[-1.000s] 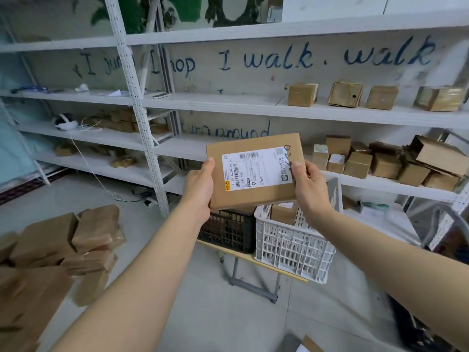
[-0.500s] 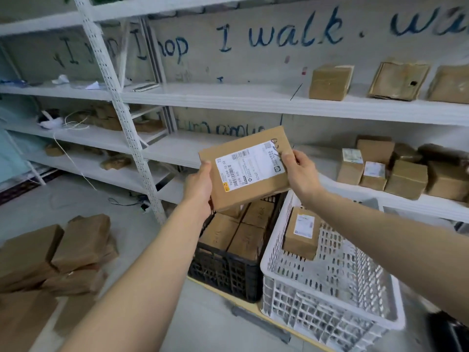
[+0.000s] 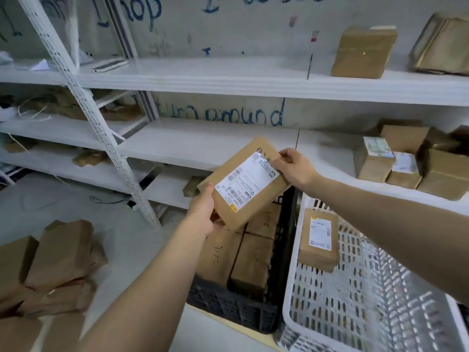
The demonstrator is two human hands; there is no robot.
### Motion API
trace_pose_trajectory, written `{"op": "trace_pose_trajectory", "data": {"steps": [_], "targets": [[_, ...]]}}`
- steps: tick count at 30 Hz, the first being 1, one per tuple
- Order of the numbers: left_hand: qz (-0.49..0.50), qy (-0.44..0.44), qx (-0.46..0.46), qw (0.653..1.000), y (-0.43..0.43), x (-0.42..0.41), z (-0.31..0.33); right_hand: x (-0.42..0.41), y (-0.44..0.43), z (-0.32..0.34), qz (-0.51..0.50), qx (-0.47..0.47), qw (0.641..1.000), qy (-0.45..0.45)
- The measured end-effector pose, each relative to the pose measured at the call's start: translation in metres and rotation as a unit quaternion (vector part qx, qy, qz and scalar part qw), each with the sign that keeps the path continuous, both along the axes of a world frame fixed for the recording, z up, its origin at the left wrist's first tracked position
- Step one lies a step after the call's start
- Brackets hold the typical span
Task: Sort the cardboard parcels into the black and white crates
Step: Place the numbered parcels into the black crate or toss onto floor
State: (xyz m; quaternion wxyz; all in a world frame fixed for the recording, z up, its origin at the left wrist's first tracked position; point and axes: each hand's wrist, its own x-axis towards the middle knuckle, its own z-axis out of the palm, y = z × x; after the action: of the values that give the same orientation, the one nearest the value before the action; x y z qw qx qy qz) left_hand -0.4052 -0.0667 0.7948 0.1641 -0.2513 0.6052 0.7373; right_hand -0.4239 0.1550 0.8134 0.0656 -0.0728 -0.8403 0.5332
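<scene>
Both hands hold one flat parcel, tilted, label facing up, above the far end of the black crate. Left hand grips the lower-left corner: thumb on top, fingers curled beneath and mostly hidden. Right hand pinches the upper-right corner, fingers bent over the edge.

Black crate holds brown parcels packed side by side, numbers handwritten on top. White crate touches its right side; one labelled parcel lies at its far left end.

More boxes sit on the shelf behind. Loose parcels piled at lower left.
</scene>
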Motion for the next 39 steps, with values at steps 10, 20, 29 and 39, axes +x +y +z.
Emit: {"op": "trace_pose_trajectory", "data": {"steps": [10, 20, 29, 39], "targets": [[-0.059, -0.095, 0.027, 0.993, 0.012, -0.070, -0.064, -0.068, 0.020, -0.045, -0.028, 0.092, 0.986, -0.140], [-0.024, -0.138, 0.068, 0.988, 0.049, -0.083, -0.151, -0.126, 0.034, -0.110, 0.074, 0.363, 0.909, -0.190], [0.030, -0.171, 0.077, 0.982, 0.071, -0.102, -0.198, -0.159, 0.040, -0.184, 0.058, 0.338, 0.901, -0.266], [0.048, -0.185, 0.114, 0.975, 0.087, -0.122, -0.209, -0.172, 0.053, -0.207, 0.105, 0.266, 0.915, -0.284]]}}
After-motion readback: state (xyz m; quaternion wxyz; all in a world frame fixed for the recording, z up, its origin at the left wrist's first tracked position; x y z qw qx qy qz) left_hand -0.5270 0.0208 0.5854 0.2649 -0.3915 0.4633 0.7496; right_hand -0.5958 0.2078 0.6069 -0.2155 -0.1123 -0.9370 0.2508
